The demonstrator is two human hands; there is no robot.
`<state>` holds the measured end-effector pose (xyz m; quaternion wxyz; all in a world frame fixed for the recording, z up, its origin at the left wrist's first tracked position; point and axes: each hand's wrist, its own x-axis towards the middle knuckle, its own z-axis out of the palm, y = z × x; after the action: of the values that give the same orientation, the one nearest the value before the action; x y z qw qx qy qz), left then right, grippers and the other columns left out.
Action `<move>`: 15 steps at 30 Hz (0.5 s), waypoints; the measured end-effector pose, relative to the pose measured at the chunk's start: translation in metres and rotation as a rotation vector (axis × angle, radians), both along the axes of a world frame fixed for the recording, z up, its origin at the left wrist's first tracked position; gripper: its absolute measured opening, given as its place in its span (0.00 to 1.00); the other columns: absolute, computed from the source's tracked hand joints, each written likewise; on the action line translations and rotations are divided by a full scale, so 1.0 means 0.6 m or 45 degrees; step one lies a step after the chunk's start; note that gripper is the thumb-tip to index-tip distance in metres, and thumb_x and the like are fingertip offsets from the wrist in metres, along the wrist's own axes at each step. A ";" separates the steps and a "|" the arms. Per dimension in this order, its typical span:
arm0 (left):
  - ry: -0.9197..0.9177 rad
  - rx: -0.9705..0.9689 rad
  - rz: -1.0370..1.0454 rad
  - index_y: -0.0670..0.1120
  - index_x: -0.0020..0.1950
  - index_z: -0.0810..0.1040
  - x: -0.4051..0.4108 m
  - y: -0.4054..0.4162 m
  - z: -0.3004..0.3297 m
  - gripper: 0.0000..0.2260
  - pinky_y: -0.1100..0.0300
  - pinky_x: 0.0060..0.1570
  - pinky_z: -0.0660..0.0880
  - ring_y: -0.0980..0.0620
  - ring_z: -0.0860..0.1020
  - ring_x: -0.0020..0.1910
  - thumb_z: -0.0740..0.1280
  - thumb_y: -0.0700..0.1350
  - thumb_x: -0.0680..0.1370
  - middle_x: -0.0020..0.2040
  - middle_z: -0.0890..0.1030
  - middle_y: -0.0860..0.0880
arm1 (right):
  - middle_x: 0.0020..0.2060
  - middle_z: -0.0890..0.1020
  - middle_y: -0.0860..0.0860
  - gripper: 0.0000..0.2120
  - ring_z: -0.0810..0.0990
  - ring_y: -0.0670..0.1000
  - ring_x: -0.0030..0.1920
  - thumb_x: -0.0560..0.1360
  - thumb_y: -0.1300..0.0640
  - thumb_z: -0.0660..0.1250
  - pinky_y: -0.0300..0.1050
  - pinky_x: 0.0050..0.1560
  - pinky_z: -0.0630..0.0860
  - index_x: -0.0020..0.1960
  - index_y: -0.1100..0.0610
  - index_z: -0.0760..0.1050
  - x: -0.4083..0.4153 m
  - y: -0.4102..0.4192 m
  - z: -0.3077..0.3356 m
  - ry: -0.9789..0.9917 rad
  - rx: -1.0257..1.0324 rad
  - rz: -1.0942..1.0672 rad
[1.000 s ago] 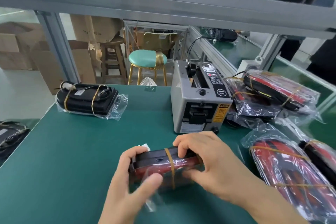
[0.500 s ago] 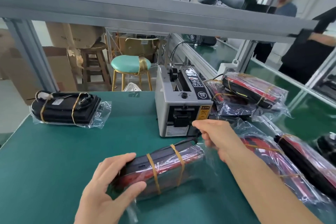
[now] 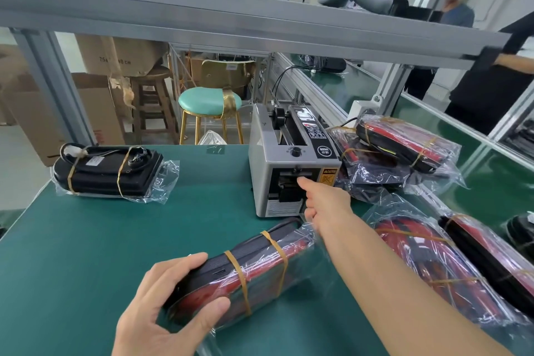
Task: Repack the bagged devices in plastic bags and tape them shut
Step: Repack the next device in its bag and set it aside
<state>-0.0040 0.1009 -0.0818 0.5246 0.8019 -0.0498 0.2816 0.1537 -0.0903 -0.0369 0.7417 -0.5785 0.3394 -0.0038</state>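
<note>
Left hand [image 3: 161, 309] clamped round red-and-black rubber-banded device in clear plastic bag [image 3: 242, 272], near bench edge, bag mouth untaped. Right hand [image 3: 325, 201] fingers loose, nothing held, reaching grey tape dispenser [image 3: 289, 162] slot. Beyond left, black bagged unit [image 3: 109, 170]; right, approx five more bagged units [image 3: 404, 147], sealed or not — can't tell.

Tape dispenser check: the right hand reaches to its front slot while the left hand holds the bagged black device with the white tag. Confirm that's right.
Not quite. In the head view the left hand holds the bagged red-and-black device bound with rubber bands; the black device with the white tag lies untouched at the far left. The right hand does reach to the tape dispenser front slot.
</note>
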 end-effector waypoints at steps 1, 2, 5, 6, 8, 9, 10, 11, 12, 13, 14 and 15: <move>-0.009 0.004 -0.003 0.62 0.55 0.77 0.000 -0.001 0.000 0.23 0.80 0.48 0.68 0.63 0.77 0.48 0.70 0.61 0.60 0.49 0.80 0.59 | 0.27 0.65 0.51 0.12 0.56 0.44 0.19 0.71 0.64 0.74 0.31 0.16 0.54 0.39 0.58 0.70 0.001 0.004 0.000 0.006 0.035 -0.025; -0.014 -0.002 -0.004 0.62 0.54 0.77 0.000 -0.001 0.000 0.22 0.80 0.48 0.68 0.63 0.77 0.48 0.70 0.61 0.60 0.49 0.80 0.59 | 0.27 0.66 0.51 0.13 0.57 0.45 0.18 0.70 0.65 0.74 0.30 0.16 0.55 0.40 0.58 0.69 0.001 0.009 0.001 0.005 0.063 -0.051; -0.018 -0.010 0.001 0.62 0.54 0.77 -0.002 -0.002 -0.002 0.22 0.80 0.48 0.68 0.62 0.77 0.47 0.70 0.61 0.61 0.49 0.79 0.59 | 0.27 0.65 0.51 0.12 0.57 0.45 0.18 0.71 0.64 0.72 0.31 0.15 0.55 0.41 0.57 0.68 -0.003 0.015 0.002 0.000 0.084 -0.082; -0.026 -0.009 0.003 0.62 0.54 0.77 -0.003 -0.003 -0.003 0.22 0.79 0.48 0.69 0.61 0.77 0.47 0.70 0.60 0.61 0.49 0.79 0.59 | 0.26 0.64 0.50 0.11 0.56 0.44 0.18 0.72 0.63 0.70 0.32 0.15 0.54 0.41 0.56 0.68 -0.007 0.013 0.004 -0.014 0.110 -0.049; -0.032 -0.022 0.016 0.61 0.55 0.77 -0.005 -0.008 -0.006 0.22 0.78 0.47 0.70 0.60 0.78 0.46 0.71 0.60 0.61 0.48 0.79 0.59 | 0.21 0.61 0.47 0.12 0.54 0.43 0.18 0.74 0.63 0.67 0.35 0.16 0.53 0.37 0.55 0.66 -0.018 0.001 0.011 -0.086 0.204 0.071; -0.036 -0.033 0.028 0.61 0.55 0.77 -0.005 -0.012 -0.007 0.22 0.78 0.47 0.71 0.59 0.78 0.46 0.71 0.60 0.61 0.48 0.79 0.59 | 0.20 0.60 0.46 0.14 0.54 0.43 0.19 0.75 0.63 0.67 0.34 0.18 0.54 0.35 0.54 0.65 -0.025 -0.009 0.015 -0.121 0.249 0.131; -0.038 -0.049 0.041 0.62 0.54 0.77 -0.005 -0.017 -0.009 0.23 0.77 0.47 0.71 0.59 0.78 0.46 0.71 0.60 0.60 0.48 0.79 0.59 | 0.21 0.60 0.45 0.15 0.55 0.43 0.20 0.75 0.63 0.66 0.33 0.19 0.55 0.34 0.54 0.64 -0.032 -0.021 0.020 -0.144 0.280 0.183; -0.038 -0.069 0.050 0.62 0.54 0.78 -0.005 -0.023 -0.011 0.23 0.77 0.48 0.72 0.59 0.78 0.46 0.71 0.61 0.60 0.48 0.79 0.59 | 0.21 0.61 0.45 0.16 0.56 0.43 0.20 0.76 0.62 0.66 0.33 0.19 0.56 0.33 0.53 0.65 -0.040 -0.033 0.026 -0.157 0.287 0.234; -0.036 -0.092 0.059 0.62 0.54 0.78 -0.005 -0.029 -0.011 0.23 0.76 0.48 0.72 0.59 0.78 0.46 0.71 0.63 0.60 0.48 0.79 0.59 | 0.22 0.61 0.45 0.15 0.57 0.43 0.21 0.76 0.61 0.67 0.32 0.20 0.57 0.34 0.53 0.65 -0.049 -0.043 0.032 -0.168 0.267 0.288; -0.033 -0.114 0.065 0.62 0.54 0.78 -0.005 -0.035 -0.011 0.24 0.75 0.49 0.72 0.58 0.78 0.47 0.72 0.65 0.60 0.48 0.79 0.59 | 0.22 0.62 0.45 0.14 0.58 0.43 0.22 0.76 0.61 0.67 0.32 0.20 0.58 0.34 0.53 0.66 -0.056 -0.051 0.038 -0.175 0.220 0.340; -0.027 -0.131 0.074 0.61 0.55 0.78 -0.004 -0.039 -0.011 0.25 0.75 0.49 0.73 0.58 0.78 0.47 0.71 0.68 0.60 0.48 0.79 0.59 | 0.22 0.63 0.45 0.14 0.59 0.43 0.22 0.76 0.61 0.67 0.32 0.20 0.59 0.35 0.53 0.67 -0.062 -0.056 0.043 -0.181 0.164 0.384; -0.024 -0.137 0.084 0.61 0.55 0.78 -0.004 -0.043 -0.012 0.25 0.75 0.49 0.73 0.58 0.78 0.47 0.71 0.67 0.60 0.48 0.80 0.59 | 0.22 0.63 0.45 0.14 0.59 0.43 0.23 0.75 0.61 0.67 0.32 0.21 0.59 0.35 0.53 0.67 -0.068 -0.059 0.049 -0.186 0.120 0.426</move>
<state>-0.0064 0.0749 -0.0892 0.5569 0.7710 -0.0130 0.3087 0.1126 -0.1254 -0.0078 0.7809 -0.5898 0.1834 0.0935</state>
